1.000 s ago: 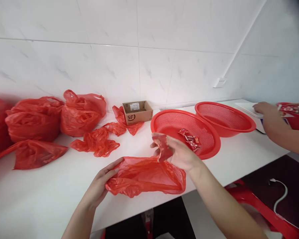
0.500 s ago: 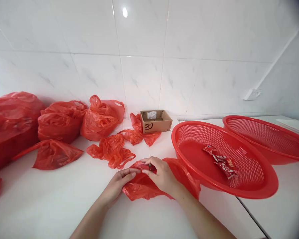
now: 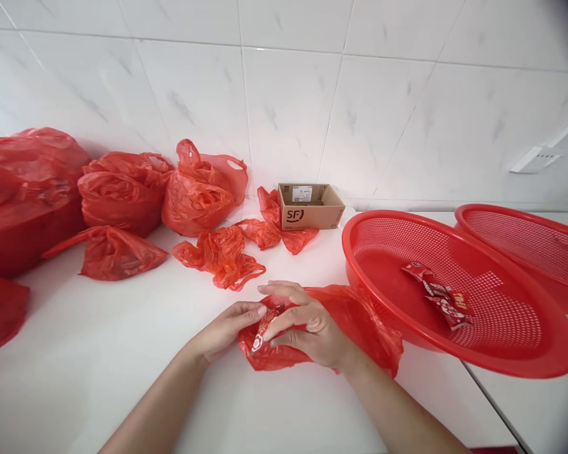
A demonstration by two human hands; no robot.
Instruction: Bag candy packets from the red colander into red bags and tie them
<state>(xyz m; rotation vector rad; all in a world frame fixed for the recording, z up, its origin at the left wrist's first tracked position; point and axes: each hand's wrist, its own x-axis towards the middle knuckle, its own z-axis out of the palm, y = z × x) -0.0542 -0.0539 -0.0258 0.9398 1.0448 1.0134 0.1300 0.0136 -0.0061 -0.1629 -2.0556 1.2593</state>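
Observation:
A thin red plastic bag [image 3: 350,315] lies spread on the table in front of me, its near part bunched under both hands. My left hand [image 3: 227,328] pinches the bag's left edge between thumb and fingers. In my right hand [image 3: 312,331] is a small red snack packet [image 3: 259,340] with white print, at the bag's mouth; thumb and fingers are closed on it and cover part of it. Right of the bag, a large red plastic basket [image 3: 360,277] holds a few similar red packets [image 3: 447,306].
A small cardboard box [image 3: 317,217] stands against the tiled wall. Crumpled red bags [image 3: 222,255] lie left of it, and several filled red bags [image 3: 199,195] line the back left. A second red basket [image 3: 534,249] sits behind the first. A seam crosses the table at right.
My right hand's fingers have spread and shifted over the packet, which now shows its printed side. My left hand stays at the bag's edge. The camera view has tilted down.

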